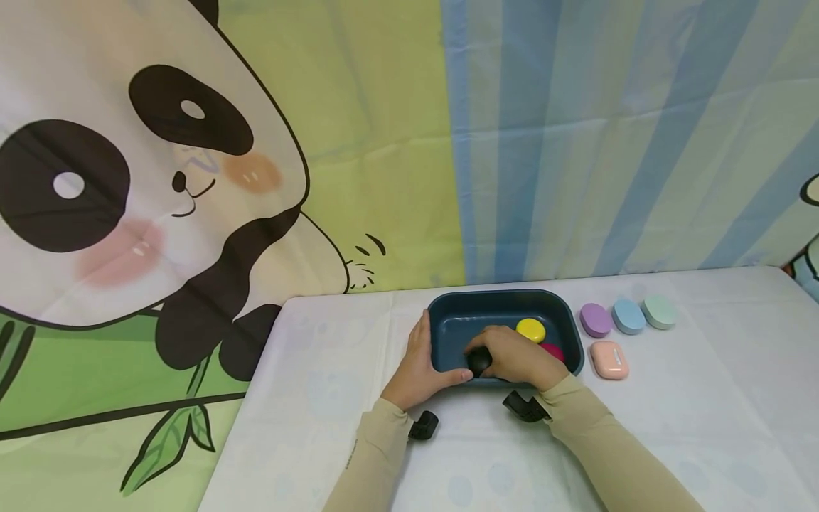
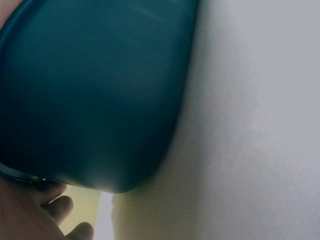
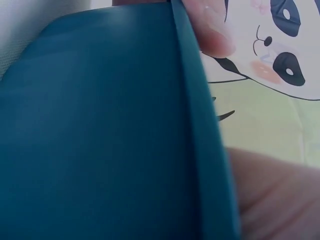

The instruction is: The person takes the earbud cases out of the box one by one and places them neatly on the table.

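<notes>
A dark blue rectangular tub (image 1: 493, 297) sits on the white-covered table. My left hand (image 1: 419, 366) steadies its near left corner, with straight fingers along the left end and the thumb at the front rim. Reaching into the tub over the front rim, my right hand (image 1: 521, 353) pinches a black rounded piece (image 1: 478, 360) near the left thumb. Beside the right hand, inside the tub, lie a yellow round piece (image 1: 531, 329) and a magenta one (image 1: 552, 350), partly covered by the hand. The tub's outer wall (image 2: 95, 95) fills much of the left wrist view.
Right of the tub stand a purple (image 1: 596, 320), a light blue (image 1: 628, 316) and a mint green round piece (image 1: 659, 312) in a row. A peach-coloured small case (image 1: 609, 360) lies in front of them. A printed panda curtain (image 1: 358, 142) hangs behind the table.
</notes>
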A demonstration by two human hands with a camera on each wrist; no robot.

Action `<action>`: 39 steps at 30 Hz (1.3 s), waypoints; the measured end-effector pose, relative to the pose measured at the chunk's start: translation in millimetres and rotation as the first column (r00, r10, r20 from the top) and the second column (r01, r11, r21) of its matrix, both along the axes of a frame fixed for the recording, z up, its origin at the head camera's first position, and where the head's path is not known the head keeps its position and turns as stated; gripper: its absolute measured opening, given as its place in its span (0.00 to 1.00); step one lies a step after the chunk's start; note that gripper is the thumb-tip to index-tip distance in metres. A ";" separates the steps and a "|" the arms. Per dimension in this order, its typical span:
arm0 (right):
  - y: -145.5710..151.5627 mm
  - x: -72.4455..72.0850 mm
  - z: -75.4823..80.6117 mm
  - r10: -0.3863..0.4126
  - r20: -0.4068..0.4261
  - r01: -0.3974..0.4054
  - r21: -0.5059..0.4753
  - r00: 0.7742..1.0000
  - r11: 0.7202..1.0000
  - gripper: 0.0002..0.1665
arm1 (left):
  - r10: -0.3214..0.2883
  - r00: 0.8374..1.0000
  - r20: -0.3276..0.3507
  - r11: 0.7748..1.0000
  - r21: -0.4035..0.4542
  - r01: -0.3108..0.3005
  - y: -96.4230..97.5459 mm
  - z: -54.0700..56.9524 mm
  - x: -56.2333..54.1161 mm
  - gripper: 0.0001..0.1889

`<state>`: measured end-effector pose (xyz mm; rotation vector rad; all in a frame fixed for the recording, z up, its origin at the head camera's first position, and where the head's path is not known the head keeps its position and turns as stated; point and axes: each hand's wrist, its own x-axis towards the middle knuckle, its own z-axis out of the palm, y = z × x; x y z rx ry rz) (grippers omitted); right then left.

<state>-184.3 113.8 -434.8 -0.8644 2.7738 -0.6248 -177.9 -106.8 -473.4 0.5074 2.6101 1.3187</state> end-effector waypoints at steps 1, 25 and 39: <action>0.0 -0.1 0.1 -0.001 0.001 0.001 0.001 1.000 1.000 0.24 | -0.001 1.000 0.000 1.000 0.000 0.001 0.1 -0.3 -0.1 0.69; 34.8 22.5 12.6 -0.139 -0.148 0.125 -0.106 0.979 0.987 0.27 | 0.006 1.000 0.006 1.000 -0.006 -0.006 0.7 0.9 2.0 0.68; 65.7 36.2 21.3 -0.171 -0.202 0.145 -0.138 0.964 0.980 0.28 | 0.014 1.000 0.005 1.000 0.006 -0.014 0.5 -0.2 0.7 0.69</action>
